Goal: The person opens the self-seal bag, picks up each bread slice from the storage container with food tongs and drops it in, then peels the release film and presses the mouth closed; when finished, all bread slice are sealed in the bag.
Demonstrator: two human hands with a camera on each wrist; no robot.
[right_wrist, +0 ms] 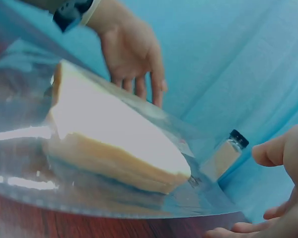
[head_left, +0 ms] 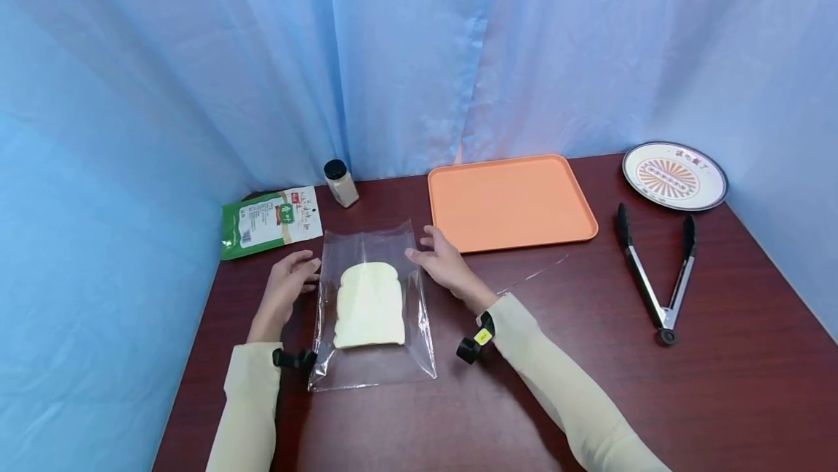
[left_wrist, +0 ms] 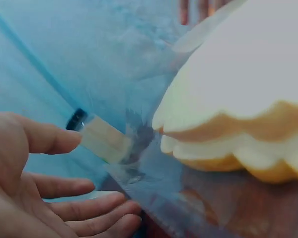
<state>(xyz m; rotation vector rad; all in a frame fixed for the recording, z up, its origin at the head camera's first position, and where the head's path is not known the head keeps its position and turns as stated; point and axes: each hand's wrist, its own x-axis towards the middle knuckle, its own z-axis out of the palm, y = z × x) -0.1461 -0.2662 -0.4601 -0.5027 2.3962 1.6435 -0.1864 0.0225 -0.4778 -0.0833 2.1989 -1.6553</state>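
Pale bread [head_left: 370, 305] with a scalloped crust edge lies flat in the middle of a clear plastic bag [head_left: 373, 372] on the table. Two stacked crust edges of it show in the left wrist view. It appears to be inside the bag. Beside the bag's left edge is my left hand [head_left: 288, 284], fingers loosely bent and holding nothing. My right hand [head_left: 447, 262] is at the bag's upper right corner, thumb and fingers spread with nothing between them. Whether its fingertips touch the plastic, I cannot tell.
A green and white packet [head_left: 271, 221] and a black-capped jar [head_left: 342, 183] are at the back left. Behind my right hand lies an orange tray [head_left: 513, 203]. Spread tongs [head_left: 648, 286] and a patterned plate [head_left: 676, 175] are on the right. Blue curtains [head_left: 406, 57] border the table.
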